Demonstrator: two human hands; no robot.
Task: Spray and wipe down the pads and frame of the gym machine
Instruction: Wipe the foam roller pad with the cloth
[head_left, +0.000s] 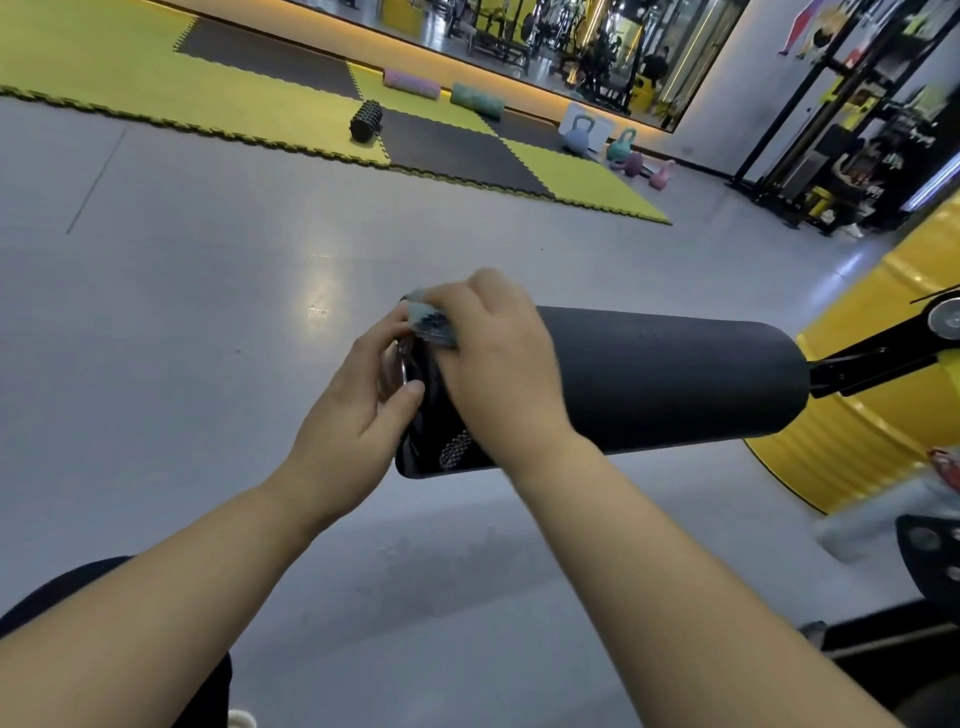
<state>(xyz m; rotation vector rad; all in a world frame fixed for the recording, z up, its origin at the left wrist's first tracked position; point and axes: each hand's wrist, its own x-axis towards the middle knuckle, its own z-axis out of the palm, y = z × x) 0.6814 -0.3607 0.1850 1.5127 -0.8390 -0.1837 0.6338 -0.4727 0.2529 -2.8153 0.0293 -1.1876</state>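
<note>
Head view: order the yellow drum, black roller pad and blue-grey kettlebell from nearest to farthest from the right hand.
1. Black roller pad: under the right hand.
2. Yellow drum: right, past the pad's end.
3. Blue-grey kettlebell: far back, by the mirror.

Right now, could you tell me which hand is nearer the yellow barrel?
Right. The right hand holds a cloth on the black pad, towards the barrel; the left hand grips the pad's end, farther off.

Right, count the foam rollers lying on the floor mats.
3. The black roller lies nearest, on the mats; the pink roller and teal roller lie further back by the mirror. More may be out of frame.
</note>
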